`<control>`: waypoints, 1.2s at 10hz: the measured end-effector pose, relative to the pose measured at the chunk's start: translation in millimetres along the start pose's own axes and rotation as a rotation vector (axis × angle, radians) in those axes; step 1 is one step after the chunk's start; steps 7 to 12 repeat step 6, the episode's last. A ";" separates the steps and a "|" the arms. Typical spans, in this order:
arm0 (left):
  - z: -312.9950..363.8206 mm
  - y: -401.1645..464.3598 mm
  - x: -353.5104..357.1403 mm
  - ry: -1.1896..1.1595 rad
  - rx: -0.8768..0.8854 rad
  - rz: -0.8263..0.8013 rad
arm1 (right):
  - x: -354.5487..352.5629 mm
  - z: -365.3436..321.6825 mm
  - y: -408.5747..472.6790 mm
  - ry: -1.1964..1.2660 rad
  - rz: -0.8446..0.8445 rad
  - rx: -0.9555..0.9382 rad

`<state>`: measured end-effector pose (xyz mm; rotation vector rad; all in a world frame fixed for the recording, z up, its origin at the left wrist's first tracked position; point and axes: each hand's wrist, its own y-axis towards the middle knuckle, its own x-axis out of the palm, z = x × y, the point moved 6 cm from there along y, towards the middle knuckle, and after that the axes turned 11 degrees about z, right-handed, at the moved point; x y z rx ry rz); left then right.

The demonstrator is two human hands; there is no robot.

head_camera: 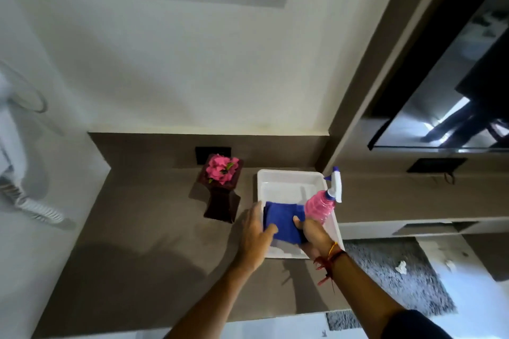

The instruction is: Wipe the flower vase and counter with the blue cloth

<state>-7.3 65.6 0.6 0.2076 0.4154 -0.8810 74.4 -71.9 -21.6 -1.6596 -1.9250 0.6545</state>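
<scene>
A folded blue cloth (282, 219) lies in a white tray (286, 181) on the brown counter (143, 250). My left hand (254, 231) rests on the cloth's left edge, with the thumb on the fabric. My right hand (312, 234) grips the cloth's right side from below. A dark brown vase (221, 202) with pink flowers (221, 169) stands upright on the counter, just left of the tray and beyond my left hand.
A pink spray bottle (321, 206) with a white and blue nozzle leans in the tray's right side, close to my right hand. A television (451, 85) hangs on the right. A wall hairdryer with a coiled cord (35, 206) is at the left. A grey rug (396, 278) lies below.
</scene>
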 end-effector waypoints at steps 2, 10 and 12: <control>-6.4 27.0 30.4 0.148 -0.184 -0.024 | -20.0 3.9 34.1 -0.184 0.026 -0.082; 20.8 29.2 47.7 0.616 0.079 -0.051 | 2.6 -26.8 28.4 -0.980 0.087 -0.540; 20.8 29.2 47.7 0.616 0.079 -0.051 | 2.6 -26.8 28.4 -0.980 0.087 -0.540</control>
